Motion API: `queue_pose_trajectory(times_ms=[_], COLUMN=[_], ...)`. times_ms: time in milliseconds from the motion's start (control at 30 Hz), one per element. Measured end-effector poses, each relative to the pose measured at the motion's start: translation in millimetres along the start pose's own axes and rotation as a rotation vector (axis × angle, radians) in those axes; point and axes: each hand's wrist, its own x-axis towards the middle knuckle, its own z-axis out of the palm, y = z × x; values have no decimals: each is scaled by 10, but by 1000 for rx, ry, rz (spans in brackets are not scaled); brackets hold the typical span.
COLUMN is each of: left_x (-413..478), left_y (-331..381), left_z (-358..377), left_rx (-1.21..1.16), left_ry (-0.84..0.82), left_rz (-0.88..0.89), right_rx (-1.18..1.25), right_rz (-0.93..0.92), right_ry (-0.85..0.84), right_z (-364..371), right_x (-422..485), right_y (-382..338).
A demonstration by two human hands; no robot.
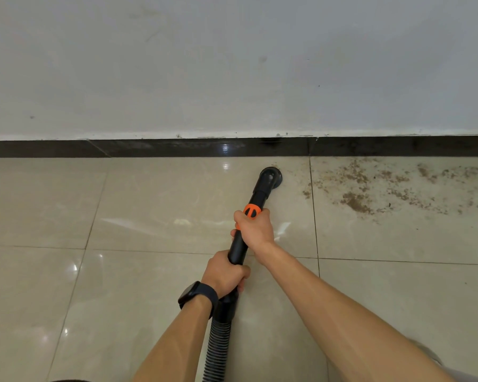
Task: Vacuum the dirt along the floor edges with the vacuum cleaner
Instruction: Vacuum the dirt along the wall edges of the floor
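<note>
indoor room, likely a home | glossy beige floor tiles (pixel 160 205) | black skirting (pixel 66 148) | white wall (pixel 204 64)

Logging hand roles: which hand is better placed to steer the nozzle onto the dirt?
Probably right hand: it grips the wand at the orange collar, nearest the nozzle; dirt lies rightward. Left hand holds the rear.

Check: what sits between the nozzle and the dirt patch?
Head view: glossy tile, one grout line and thin specks between nozzle and dirt patch.
</note>
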Motion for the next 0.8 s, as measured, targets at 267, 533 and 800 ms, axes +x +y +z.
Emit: queue_pose_trajectory(times_ms=[267, 533, 800], left_x=[116, 209, 305], left_y=[94, 186, 227], left_z=[-21, -49, -53], left_rx=[-26, -58, -100], left_ry=[4, -2, -9], left_rz=[17, 9, 13], right_rx=[-11, -75, -110], right_rz=[-12, -17, -8], right_ry=[-21, -30, -46], right_z=[11, -7, -30], right_x=[131, 213, 278], right_y=[-114, -240, -344])
